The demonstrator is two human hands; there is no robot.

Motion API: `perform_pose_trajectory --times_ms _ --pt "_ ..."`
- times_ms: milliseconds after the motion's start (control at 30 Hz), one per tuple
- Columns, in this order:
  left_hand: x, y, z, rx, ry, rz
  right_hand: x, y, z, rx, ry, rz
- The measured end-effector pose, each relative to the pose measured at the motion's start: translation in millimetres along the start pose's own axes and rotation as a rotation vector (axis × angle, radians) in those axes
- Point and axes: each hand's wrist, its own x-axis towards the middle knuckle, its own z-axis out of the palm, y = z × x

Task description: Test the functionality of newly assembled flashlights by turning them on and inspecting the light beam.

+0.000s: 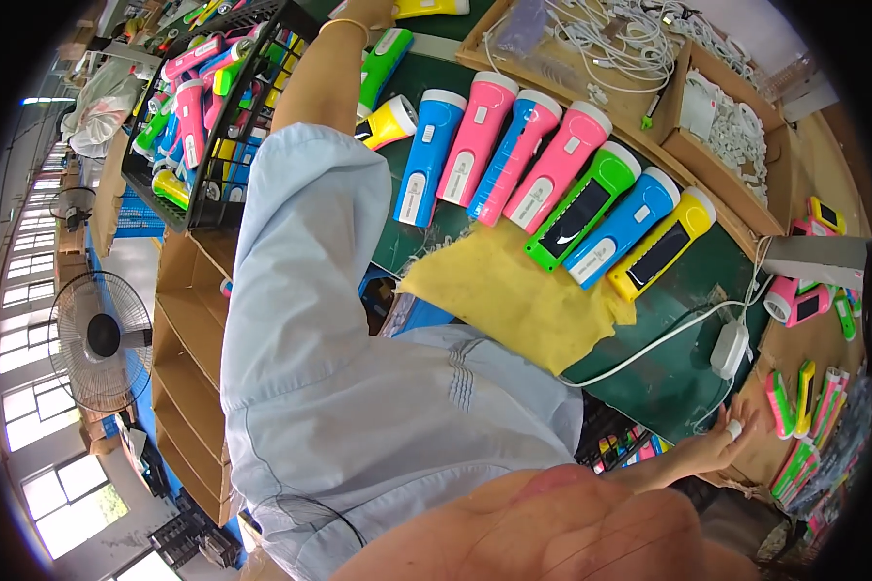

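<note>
My left arm reaches to the far side of the table, where my left hand [366, 12] is partly cut off by the top edge. Its fingers are out of sight. Beside it lie a yellow flashlight [431, 8] and a green flashlight [386, 68]. My right hand [715, 447] is low on the right by the table edge, its fingers apart and nothing in them. Several flashlights lie side by side in a slanting row, among them a blue one [430, 160], a pink one [478, 140], a green one [586, 208] and a yellow one [664, 247].
A yellow cloth [523, 290] lies on the green tabletop [649, 373]. A white cable runs to a white adapter [730, 349]. Cardboard boxes [669, 145] hold white cables and small parts. A black crate [213, 184] full of flashlights stands left; a fan [102, 337] is beyond.
</note>
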Motion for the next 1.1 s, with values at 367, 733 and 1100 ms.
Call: perform_pose_trajectory --times_ms 367,733,1100 --pt "-177.0 104.8 -179.2 -1.083 1.189 0.044 -65.5 -58.1 61.4 0.181 -0.717 0.118" --pt "-347.1 284.1 -170.8 -2.083 0.087 1.048 -106.7 -82.9 72.4 0.315 -0.502 -0.42" --pt "-329.3 298.4 -194.1 -2.887 -0.146 0.497 -126.7 -12.2 48.9 0.304 -0.947 0.063"
